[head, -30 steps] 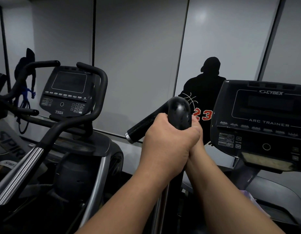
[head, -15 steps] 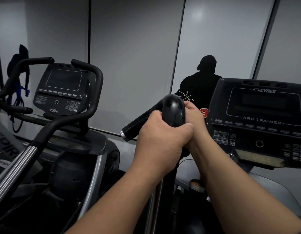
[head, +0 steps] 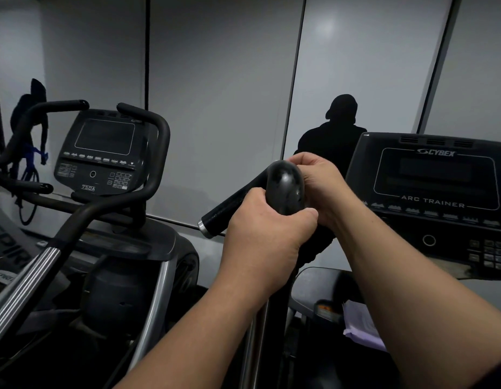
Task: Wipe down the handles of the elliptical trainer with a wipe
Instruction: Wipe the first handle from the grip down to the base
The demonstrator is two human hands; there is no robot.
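The trainer's black handle (head: 284,189) stands upright in the middle, with a rounded glossy top and a side grip (head: 229,209) jutting left. My left hand (head: 266,237) grips the handle just below the top, thumb across the front. On the far right side of the top, my right hand (head: 319,178) curls its fingers over the crown. A dark crumpled wipe (head: 315,245) hangs from under that hand against the handle; most of it is hidden by both hands.
The Cybex Arc Trainer console (head: 434,192) sits close on the right. To the left is a second machine, with its 750A console (head: 103,153) and curved black handlebars (head: 156,164). A pale purple packet (head: 361,324) lies low on the right. Grey wall panels stand behind.
My right hand has come out from behind my left hand and climbed to the top of the handle. My left hand has kept its grip.
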